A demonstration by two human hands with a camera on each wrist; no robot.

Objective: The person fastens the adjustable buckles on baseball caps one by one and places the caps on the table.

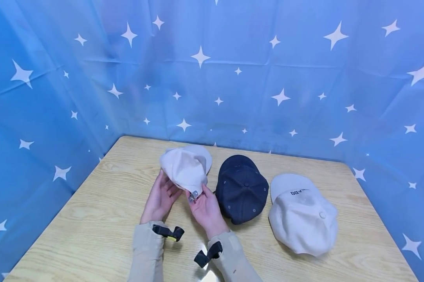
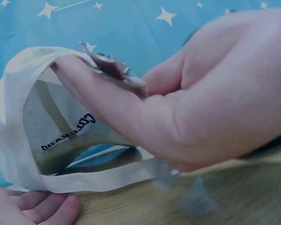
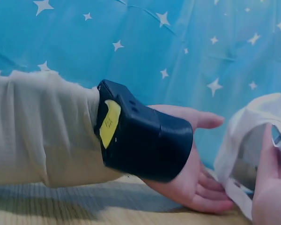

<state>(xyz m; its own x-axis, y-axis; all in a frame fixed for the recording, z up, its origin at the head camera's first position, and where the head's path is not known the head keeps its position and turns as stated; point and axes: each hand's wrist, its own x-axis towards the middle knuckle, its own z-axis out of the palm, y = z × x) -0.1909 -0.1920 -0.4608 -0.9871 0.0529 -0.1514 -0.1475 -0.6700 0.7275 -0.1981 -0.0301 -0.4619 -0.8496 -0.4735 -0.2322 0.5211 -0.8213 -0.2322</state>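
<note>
A white cap (image 1: 183,166) is tilted up toward the back of the table, its brim pointing away and its opening facing me. My right hand (image 1: 206,209) pinches the rear strap beside a small metal buckle (image 1: 194,194). My left hand (image 1: 161,197) supports the cap's left edge, fingers extended under the rim and thumb pointing up. In the left wrist view, the mesh lining (image 2: 42,119) shows through the opening, with dark reversed letters inside. The right wrist view shows the left hand (image 3: 196,183) with its fingertips at the rim.
Right of the held cap lies a navy cap (image 1: 242,192), crown up. Farther right sits an off-white cap (image 1: 303,219) with dark lettering. The wooden table (image 1: 92,219) meets a blue star-patterned curtain (image 1: 233,78) at its back and sides.
</note>
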